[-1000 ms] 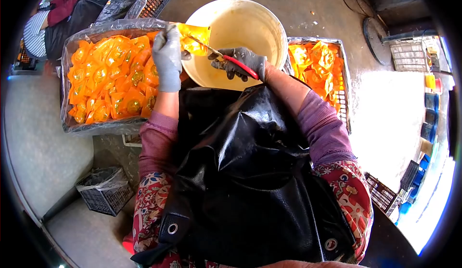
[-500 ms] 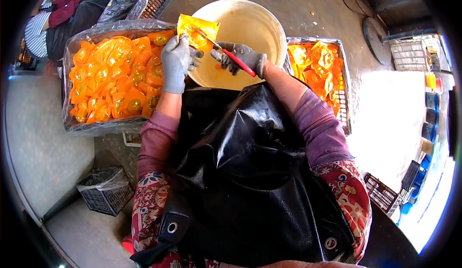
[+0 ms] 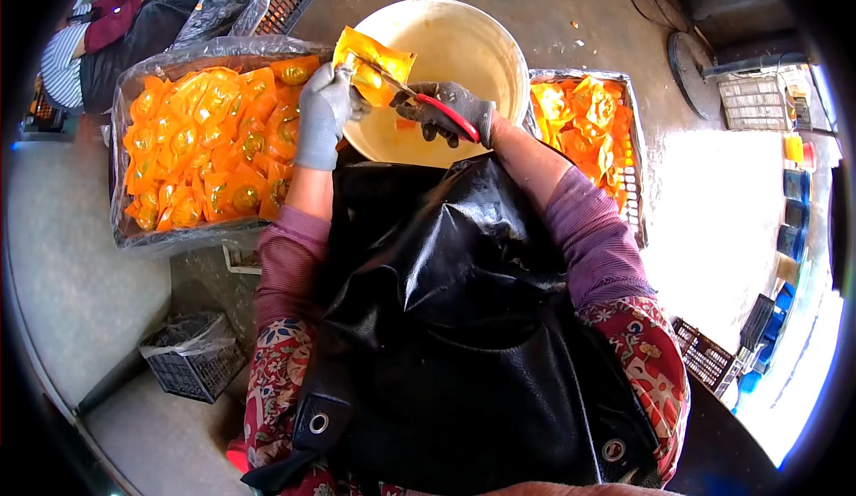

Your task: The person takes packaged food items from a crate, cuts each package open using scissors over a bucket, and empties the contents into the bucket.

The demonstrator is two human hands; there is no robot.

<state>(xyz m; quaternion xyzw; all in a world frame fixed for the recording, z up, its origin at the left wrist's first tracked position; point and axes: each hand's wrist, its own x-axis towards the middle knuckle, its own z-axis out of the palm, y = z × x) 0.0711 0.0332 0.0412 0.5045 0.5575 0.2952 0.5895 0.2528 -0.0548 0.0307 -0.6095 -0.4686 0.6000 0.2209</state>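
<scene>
My left hand (image 3: 325,108), in a grey glove, pinches the lower left edge of a yellow-orange packet (image 3: 385,57). In a darker-stained glove, my right hand (image 3: 453,114) grips red-handled scissors (image 3: 450,114), whose blades reach across the packet. Whether the blades are cutting it cannot be made out. Both hands are over the near side of a large cream bucket (image 3: 495,32). A small orange scrap (image 3: 406,124) shows below the scissors. To the left stands a plastic-lined crate (image 3: 125,144) full of shiny orange packets (image 3: 192,144).
Right of the bucket, a crate (image 3: 636,144) holds more orange packets (image 3: 593,122). A black crate (image 3: 196,362) sits on the floor at lower left. Another person (image 3: 111,28) works at upper left beside dark crates (image 3: 290,1). A white crate (image 3: 756,101) stands at far right.
The packet has tilted and shifted slightly right, and the scissors lie further across it. My left fingers have closed in behind the packet. The view has moved slightly.
</scene>
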